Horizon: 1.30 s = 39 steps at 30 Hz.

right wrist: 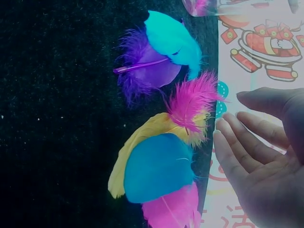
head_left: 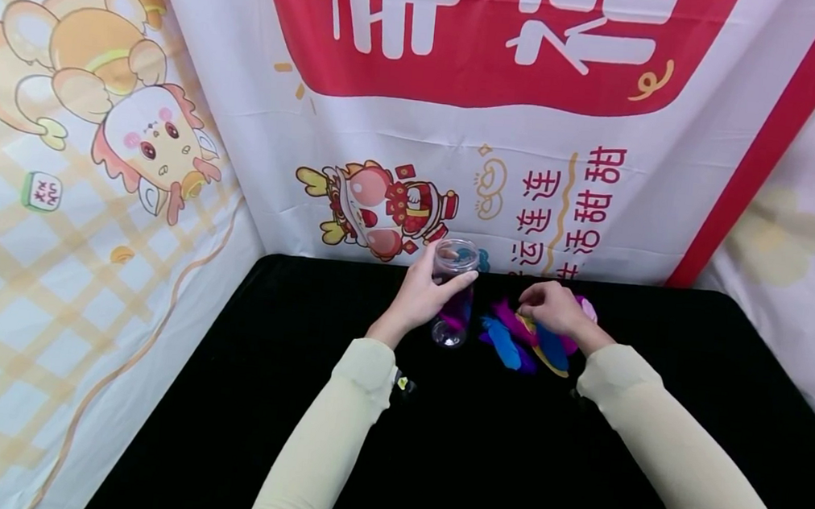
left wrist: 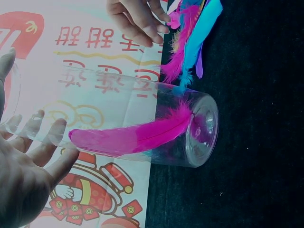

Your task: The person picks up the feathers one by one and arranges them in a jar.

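My left hand [head_left: 424, 295] grips a clear jar [head_left: 448, 339] around its upper part, thumb on the near side. Its mouth is uncovered. Inside, a magenta feather [left wrist: 142, 137] lies along the wall, its fluffy end at the jar's base. To the right, my right hand [right wrist: 266, 166] hovers by a loose pile of feathers, its fingers slightly bent and apart with nothing between them. The pile holds a turquoise feather [right wrist: 173, 38], a purple feather [right wrist: 152, 71], a magenta fluffy feather [right wrist: 192, 102], a yellow feather [right wrist: 137, 147], a blue feather [right wrist: 159, 168] and a pink feather [right wrist: 175, 206].
A black cloth covers the table [head_left: 477, 455]. Close behind the jar and feathers, a printed white and red curtain [head_left: 388, 140] hangs at the table's back edge. Another patterned curtain [head_left: 87, 259] hangs along the left side.
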Tool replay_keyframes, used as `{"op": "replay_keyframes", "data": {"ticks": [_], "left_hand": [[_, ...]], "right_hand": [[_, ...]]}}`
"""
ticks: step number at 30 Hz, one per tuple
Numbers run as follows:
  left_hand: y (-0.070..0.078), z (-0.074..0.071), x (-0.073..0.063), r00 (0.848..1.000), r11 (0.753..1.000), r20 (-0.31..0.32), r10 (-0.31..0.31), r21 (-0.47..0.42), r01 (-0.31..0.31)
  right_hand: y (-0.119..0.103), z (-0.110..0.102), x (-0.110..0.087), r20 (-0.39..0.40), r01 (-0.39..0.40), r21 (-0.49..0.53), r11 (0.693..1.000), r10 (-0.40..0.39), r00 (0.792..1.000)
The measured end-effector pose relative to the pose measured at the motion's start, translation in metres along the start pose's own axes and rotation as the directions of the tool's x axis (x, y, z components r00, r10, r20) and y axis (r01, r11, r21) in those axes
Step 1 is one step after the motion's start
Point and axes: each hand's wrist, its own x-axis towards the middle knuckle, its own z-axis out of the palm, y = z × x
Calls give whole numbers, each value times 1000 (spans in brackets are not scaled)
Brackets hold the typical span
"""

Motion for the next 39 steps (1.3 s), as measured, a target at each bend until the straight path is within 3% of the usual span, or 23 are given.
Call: {"op": "replay_keyframes", "data": {"ticks": [7,23,39], "left_hand": [[0,-1,1,1000,1000,6,25,-8,-25],[1,-1,1,1000,1000,7,20,-11,-20],[2,-3,0,1000,1000,20,8,-5,-8]], "right_hand": [[4,1,2,53,-41,23,999,40,998],[12,10,9,105,-39,62,997,32,994],[9,19,10,73,-9,7,1000,9,997]]}}
